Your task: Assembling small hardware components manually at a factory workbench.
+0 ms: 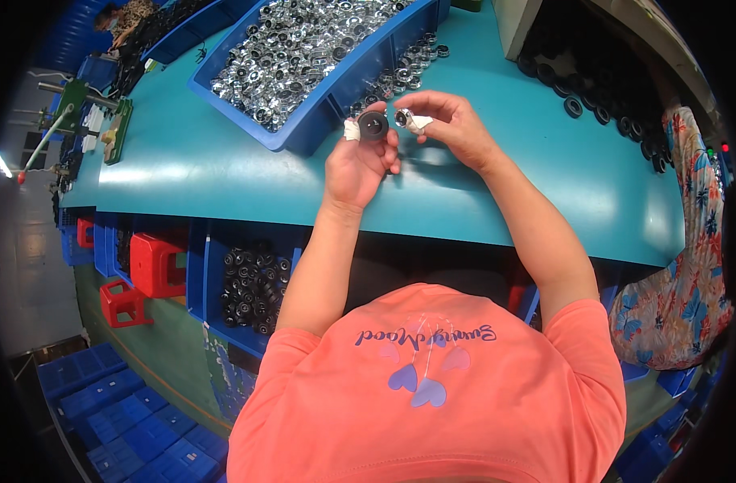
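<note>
Above the teal table [223,181], my left hand [352,169] grips a black ring-shaped wheel [373,125] with its face turned up toward me. Just to the right, my right hand [456,129] pinches a small shiny round part [402,117] between thumb and fingertips. The two pieces are close together, with a narrow gap between them. White wrapping covers the thumb tip of each hand. Beyond my hands, a blue bin [251,129] is heaped with similar shiny round parts [303,60]. Several more shiny parts [412,71] lie on the table along its right side.
Black rings [573,106] spill from an open-sided container at the right. Below the table edge, a blue crate holds black round parts [255,282]. Red stools [154,266] and stacked blue crates [142,427] stand left. A green metal hand press [120,133] sits far left. Patterned cloth [694,241] hangs right.
</note>
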Available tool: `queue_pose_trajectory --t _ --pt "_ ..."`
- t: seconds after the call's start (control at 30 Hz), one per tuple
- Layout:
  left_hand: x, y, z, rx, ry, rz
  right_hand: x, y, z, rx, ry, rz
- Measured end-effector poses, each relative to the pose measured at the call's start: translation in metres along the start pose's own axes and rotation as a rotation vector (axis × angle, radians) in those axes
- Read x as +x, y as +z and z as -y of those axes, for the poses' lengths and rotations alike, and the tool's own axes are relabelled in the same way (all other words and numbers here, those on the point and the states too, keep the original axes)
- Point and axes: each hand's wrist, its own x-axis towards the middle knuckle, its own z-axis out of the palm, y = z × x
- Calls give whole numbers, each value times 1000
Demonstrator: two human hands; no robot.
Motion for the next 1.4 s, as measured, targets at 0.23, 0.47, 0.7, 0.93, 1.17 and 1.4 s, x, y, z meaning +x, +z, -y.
queue_pose_trajectory --t 0.23,0.47,0.7,0.93,1.17,1.4 --pt "1 -3 1 -2 10 3 -1 1 1 -6 10 2" --pt "1 -2 1 -1 17 4 0 2 0 1 -5 -8" --pt "0 3 5 179 63 -56 -1 14 -5 -357 -235 -109" --pt "-2 4 10 268 80 -67 -3 16 0 -528 -369 -108" --pt "-2 6 9 289 94 -80 -4 19 -2 -597 -405 -152" --pt "-2 1 6 218 129 -74 -1 20 -2 -406 -403 -210"
